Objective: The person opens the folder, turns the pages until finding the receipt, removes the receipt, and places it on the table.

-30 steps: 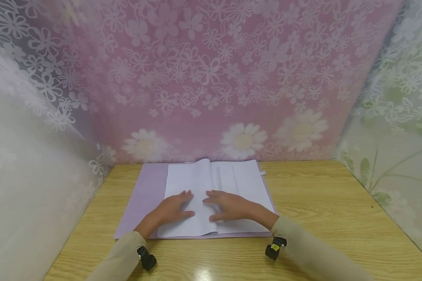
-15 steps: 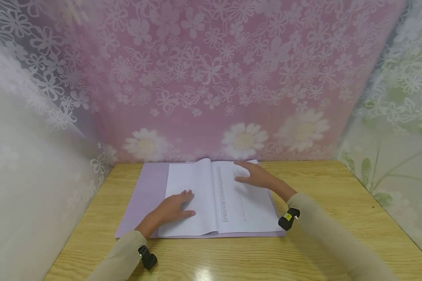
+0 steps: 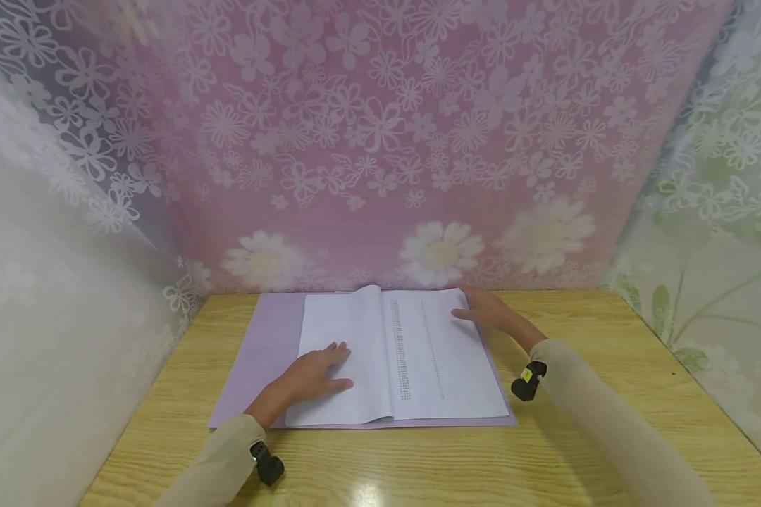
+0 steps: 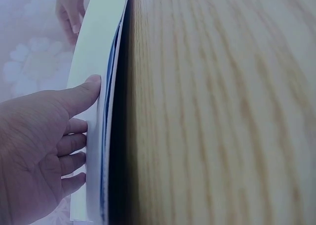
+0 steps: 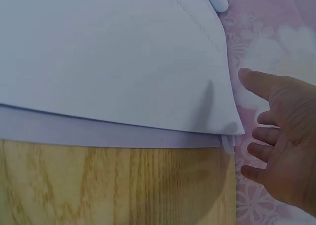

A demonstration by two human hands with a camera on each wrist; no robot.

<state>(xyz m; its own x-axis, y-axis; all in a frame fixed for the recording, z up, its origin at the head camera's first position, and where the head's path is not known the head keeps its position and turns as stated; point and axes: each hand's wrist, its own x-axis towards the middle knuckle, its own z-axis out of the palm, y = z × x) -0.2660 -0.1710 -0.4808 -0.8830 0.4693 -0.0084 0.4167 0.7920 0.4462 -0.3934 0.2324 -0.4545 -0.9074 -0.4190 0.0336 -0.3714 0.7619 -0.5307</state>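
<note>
An open booklet of white paper with a purple cover point(image 3: 260, 352) lies on the wooden table. My left hand point(image 3: 311, 377) rests with spread fingers on the left page point(image 3: 330, 317); the left wrist view shows its thumb and fingertips point(image 4: 94, 79) against the paper. The right page point(image 3: 463, 373) carries two printed columns. At that page's far right corner is my right hand point(image 3: 487, 310), fingers extended and holding nothing. In the right wrist view the right hand point(image 5: 284, 131) is just beyond the page corner point(image 5: 237, 128), where a small pale ribbon point(image 5: 227, 145) sticks out.
The wooden table point(image 3: 609, 366) extends to both sides and in front of the booklet. A pink flowered cloth point(image 3: 380, 141) hangs right behind the booklet, with pale flowered sheets point(image 3: 723, 246) at the sides. A black camera point(image 3: 528, 380) sits on the right wrist.
My right hand has moved from the middle of the booklet across the right page to its far right corner, uncovering the printed columns. The left hand has stayed on the left page.
</note>
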